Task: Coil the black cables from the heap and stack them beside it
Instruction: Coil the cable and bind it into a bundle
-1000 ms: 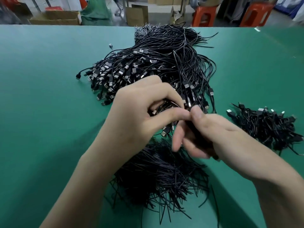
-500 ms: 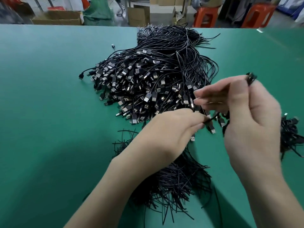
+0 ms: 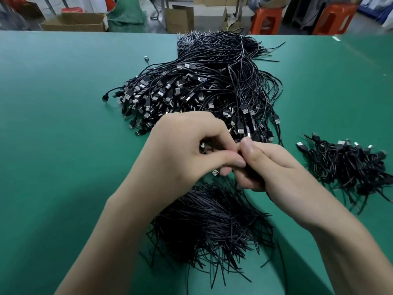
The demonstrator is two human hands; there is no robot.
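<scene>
A big heap of black USB cables (image 3: 204, 90) lies on the green table (image 3: 63, 124), plugs fanned toward me. My left hand (image 3: 187, 150) and my right hand (image 3: 274, 169) meet in front of the heap's near edge. Both pinch one black cable (image 3: 249, 174) between thumb and fingers; most of it is hidden inside the hands. A stack of coiled cables (image 3: 348, 165) rests to the right of the heap.
A pile of thin black tie wires (image 3: 212, 222) lies under my wrists near the table's front. One loose plug (image 3: 146, 58) sits left of the heap. Cardboard boxes (image 3: 74, 24) and orange stools (image 3: 265, 17) stand beyond the far edge.
My right hand, which was raised to the right with a cable end, has come back down to the left hand. Both hands now pinch the cable together.
</scene>
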